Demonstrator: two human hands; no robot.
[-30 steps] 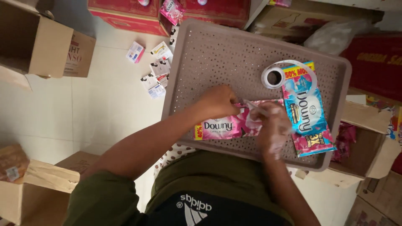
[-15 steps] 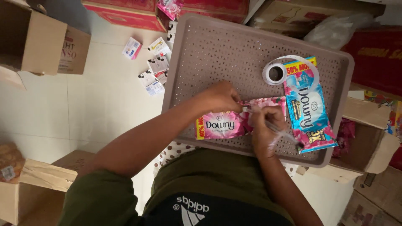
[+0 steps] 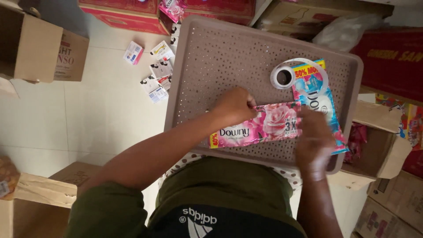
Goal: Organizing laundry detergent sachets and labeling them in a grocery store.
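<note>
Hands meet over a pink pouch (image 3: 260, 125) that lies flat on an upturned tray (image 3: 220, 57) serving as a desk in front of the person. The left hand (image 3: 235, 105) sits at the pouch's upper edge with its fingers curled and pressed together, seemingly pinning or pinching that edge so the pouch does not slide on the perforated surface. The right hand (image 3: 313, 139) rests on the pouch's right end, where it overlaps a blue pouch (image 3: 315, 94); this hand is blurred, so I cannot tell whether its fingers pinch the pouch or only press on it. The 2 pouches lie end to side, touching, which would suit joining them together. Just beyond the right hand, a tape roll (image 3: 282, 77) lies on the tray against the blue pouch's top, with a loose strip arching over that pouch, close enough to reach without shifting the body. Well to the left of the left hand, small boxes (image 3: 155, 70) are scattered on the tiled floor (image 3: 88, 123), and an open carton (image 3: 39, 50) stands farther off. To the right of the right hand, below the tray's edge, another carton (image 3: 374, 145) holds more pink packets.
</note>
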